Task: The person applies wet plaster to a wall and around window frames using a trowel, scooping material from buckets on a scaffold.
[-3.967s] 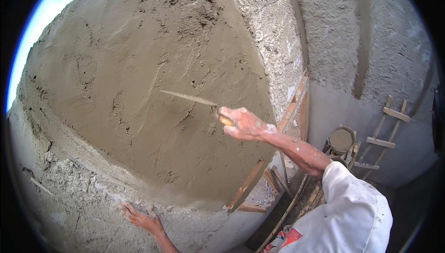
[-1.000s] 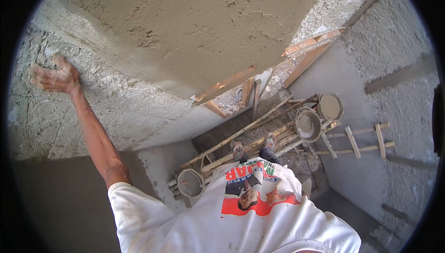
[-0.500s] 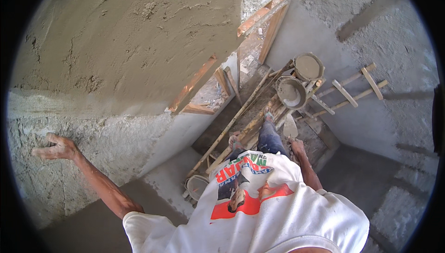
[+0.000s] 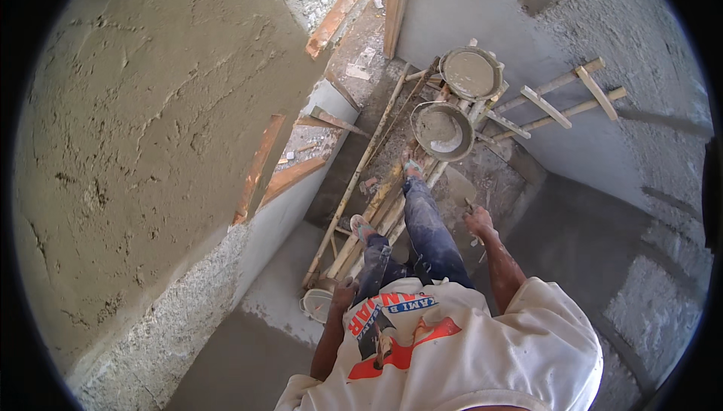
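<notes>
My right hand [image 4: 479,222] is closed around the handle of a pointing trowel [image 4: 460,187], whose mortar-smeared blade reaches forward and left over the planks. Empty and loosely open, my left hand [image 4: 345,291] hangs low beside my left thigh, its fingers small and shadowed. Ahead of my feet stand two buckets: the nearer bucket [image 4: 443,132] has wet mortar low inside, and the farther bucket [image 4: 471,73] is nearly full of grey mix. Fresh, rough mortar covers the wall [image 4: 151,117] on my left.
My feet are on a scaffold of bamboo poles and planks [image 4: 385,208]. A wooden ladder [image 4: 561,100] leans at the right wall. Another pail [image 4: 316,304] sits below on the left. A timber-framed opening [image 4: 301,147] cuts the left wall.
My left hand has come down from the left wall to beside my thigh. The view has swung, showing more of my legs and the scaffold. The trowel stays in my right hand.
</notes>
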A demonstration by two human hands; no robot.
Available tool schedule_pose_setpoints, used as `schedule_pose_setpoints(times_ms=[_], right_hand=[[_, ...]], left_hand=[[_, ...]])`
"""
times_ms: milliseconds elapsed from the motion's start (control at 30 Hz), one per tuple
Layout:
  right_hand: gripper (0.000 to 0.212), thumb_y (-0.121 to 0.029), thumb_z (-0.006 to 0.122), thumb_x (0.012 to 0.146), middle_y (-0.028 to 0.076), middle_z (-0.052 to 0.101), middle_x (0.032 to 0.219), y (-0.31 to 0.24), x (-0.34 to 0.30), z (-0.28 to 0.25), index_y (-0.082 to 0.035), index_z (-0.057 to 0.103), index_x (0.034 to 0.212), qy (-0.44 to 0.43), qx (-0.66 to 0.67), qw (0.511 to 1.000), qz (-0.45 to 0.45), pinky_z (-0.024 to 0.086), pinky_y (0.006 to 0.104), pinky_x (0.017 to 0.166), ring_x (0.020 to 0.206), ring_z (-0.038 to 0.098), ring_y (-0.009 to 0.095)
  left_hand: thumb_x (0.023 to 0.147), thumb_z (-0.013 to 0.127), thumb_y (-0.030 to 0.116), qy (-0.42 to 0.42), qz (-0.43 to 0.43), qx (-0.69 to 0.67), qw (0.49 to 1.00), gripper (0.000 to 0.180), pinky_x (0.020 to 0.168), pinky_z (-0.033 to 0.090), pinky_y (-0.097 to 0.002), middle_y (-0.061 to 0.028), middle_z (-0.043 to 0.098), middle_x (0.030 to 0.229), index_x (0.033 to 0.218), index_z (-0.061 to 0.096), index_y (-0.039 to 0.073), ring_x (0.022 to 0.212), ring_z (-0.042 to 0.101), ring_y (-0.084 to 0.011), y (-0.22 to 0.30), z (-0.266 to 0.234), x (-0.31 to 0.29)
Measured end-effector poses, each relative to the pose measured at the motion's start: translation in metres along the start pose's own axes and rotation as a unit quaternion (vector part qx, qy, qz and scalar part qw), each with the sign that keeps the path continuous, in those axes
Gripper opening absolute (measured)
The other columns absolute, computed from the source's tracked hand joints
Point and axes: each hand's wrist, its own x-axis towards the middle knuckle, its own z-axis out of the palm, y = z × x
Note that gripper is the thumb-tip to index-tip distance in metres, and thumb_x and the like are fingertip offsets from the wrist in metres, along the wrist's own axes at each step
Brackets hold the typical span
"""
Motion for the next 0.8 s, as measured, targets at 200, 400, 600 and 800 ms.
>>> schedule_pose_setpoints(times_ms=[200, 400, 600, 800], right_hand=[[0.051, -0.046, 0.066, 0.096, 0.030, 0.073, 0.118, 0.005, 0.127, -0.016, -0.003, 0.074, 0.122, -0.023, -0.019, 0.994, 0.101, 0.056, 0.0551, 0.100, 0.116, 0.070, 0.046], [0.040, -0.033, 0.063, 0.096, 0.028, 0.075, 0.119, -0.014, 0.302, -0.006, -0.004, 0.076, 0.120, -0.014, -0.119, 0.991, 0.053, 0.058, 0.0553, 0.099, 0.113, 0.072, 0.046], [0.027, -0.022, 0.054, 0.101, 0.019, 0.078, 0.104, 0.008, 0.442, -0.017, -0.007, 0.074, 0.111, 0.071, -0.279, 0.957, -0.023, 0.062, 0.0519, 0.082, 0.099, 0.077, 0.038], [0.016, -0.013, 0.064, 0.094, 0.013, 0.078, 0.097, 0.053, 0.465, 0.063, -0.005, 0.076, 0.100, 0.079, -0.289, 0.950, -0.092, 0.064, 0.0414, 0.068, 0.083, 0.079, 0.029]], left_hand=[[0.101, 0.067, 0.025, 0.188, -0.079, -0.098, 0.974, 0.060, 0.115, 0.045, -0.0424, -0.0257, 0.063, 0.147, 0.151, 0.054, -0.005, 0.139, 0.059, -0.0335, 0.058, -0.086, 0.110], [0.106, 0.064, 0.029, 0.338, -0.009, 0.200, 0.920, 0.075, 0.131, 0.024, -0.0502, -0.0283, 0.028, 0.171, 0.165, 0.031, -0.004, 0.158, 0.028, -0.0433, 0.059, -0.234, 0.283], [0.109, 0.053, 0.052, 0.424, 0.018, 0.374, 0.825, 0.088, 0.131, 0.023, -0.0557, -0.0275, 0.018, 0.175, 0.169, 0.015, 0.000, 0.161, 0.019, -0.0457, 0.086, -0.297, 0.396], [0.109, 0.052, 0.055, 0.446, 0.000, 0.396, 0.803, 0.080, 0.123, 0.041, -0.0531, -0.0235, 0.040, 0.166, 0.165, 0.032, 0.002, 0.151, 0.043, -0.0409, 0.099, -0.317, 0.398]])
